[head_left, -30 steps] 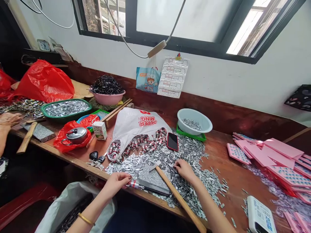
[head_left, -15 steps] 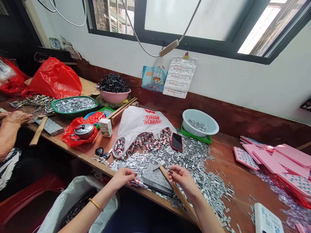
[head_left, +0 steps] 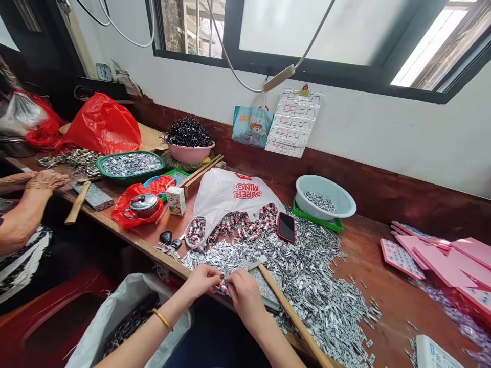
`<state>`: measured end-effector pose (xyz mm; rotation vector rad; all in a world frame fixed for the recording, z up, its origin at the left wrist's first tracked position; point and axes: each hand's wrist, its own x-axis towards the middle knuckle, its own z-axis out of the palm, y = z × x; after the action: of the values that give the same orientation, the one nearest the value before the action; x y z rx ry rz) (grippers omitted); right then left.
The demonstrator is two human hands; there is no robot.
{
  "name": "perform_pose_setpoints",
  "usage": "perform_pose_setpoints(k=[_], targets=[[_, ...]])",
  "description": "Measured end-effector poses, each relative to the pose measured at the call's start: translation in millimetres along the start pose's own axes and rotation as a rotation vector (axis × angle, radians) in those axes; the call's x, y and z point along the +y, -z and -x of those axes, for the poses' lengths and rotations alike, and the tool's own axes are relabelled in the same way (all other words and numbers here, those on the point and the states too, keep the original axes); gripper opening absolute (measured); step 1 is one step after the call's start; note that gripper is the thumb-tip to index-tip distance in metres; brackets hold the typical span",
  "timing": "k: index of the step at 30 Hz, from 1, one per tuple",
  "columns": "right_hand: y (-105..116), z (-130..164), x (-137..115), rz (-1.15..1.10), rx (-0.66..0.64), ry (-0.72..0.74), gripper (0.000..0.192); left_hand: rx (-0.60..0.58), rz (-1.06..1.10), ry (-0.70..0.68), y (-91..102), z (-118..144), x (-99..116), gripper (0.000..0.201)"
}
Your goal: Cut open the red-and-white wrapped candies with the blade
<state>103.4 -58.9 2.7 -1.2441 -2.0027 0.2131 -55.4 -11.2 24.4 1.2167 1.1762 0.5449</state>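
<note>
At the near edge of the desk (head_left: 368, 245), beside the hammer (head_left: 286, 301), the left hand (head_left: 201, 281) and right hand (head_left: 243, 292) meet, both pinching one small red-and-silver piece (head_left: 221, 288) between them, its long axis running left-right.

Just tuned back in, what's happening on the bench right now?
The person's left hand and right hand meet at the bench edge, pinching a small red-and-silver piece between them. A wooden-handled hammer lies untouched beside them across a stone slab, amid a heap of silver metal clips. At far left, a co-worker's hand rests on the bench.
</note>
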Motion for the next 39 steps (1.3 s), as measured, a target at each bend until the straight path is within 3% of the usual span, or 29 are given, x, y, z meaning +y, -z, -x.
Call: perform_pose_setpoints(k=[4, 13, 17, 20, 23, 26, 28, 31, 35, 39], targets=[[-5, 2, 3, 0.090, -0.012, 0.104, 0.025, -0.003, -0.010, -0.014, -1.4, -1, 0, 0.020], [12, 1, 1, 0.175, -0.214, 0.195, 0.021, -0.016, -0.020, -0.023, -1.5, -3, -4, 0.023], [13, 0, -3, 0.228, -0.173, 0.145, 0.022, -0.049, -0.013, -0.037, 1.5, -1, -4, 0.028], [20, 3, -8, 0.199, -0.179, 0.098, 0.035, -0.067, -0.028, -0.047, 3.3, -2, -5, 0.036], [41, 18, -2, 0.196, -0.127, 0.011, 0.049, -0.020, -0.071, -0.052, 2.4, -4, -9, 0.038], [68, 49, 21, 0.332, -0.002, -0.206, 0.038, 0.024, -0.121, -0.060, 0.6, -8, -13, 0.034], [82, 70, 37, 0.379, -0.057, -0.327, 0.029, 0.034, -0.156, -0.071, 0.2, -10, -16, 0.031], [94, 86, 45, 0.276, -0.128, -0.375, 0.027, 0.036, -0.202, -0.095, 0.3, -11, -17, 0.030], [106, 77, 24, 0.075, -0.139, -0.352, 0.037, 0.045, -0.249, -0.120, -0.7, -9, -16, 0.031], [114, 65, -1, -0.068, -0.289, -0.272, 0.044, 0.063, -0.302, -0.142, -1.8, -7, -13, 0.029]])
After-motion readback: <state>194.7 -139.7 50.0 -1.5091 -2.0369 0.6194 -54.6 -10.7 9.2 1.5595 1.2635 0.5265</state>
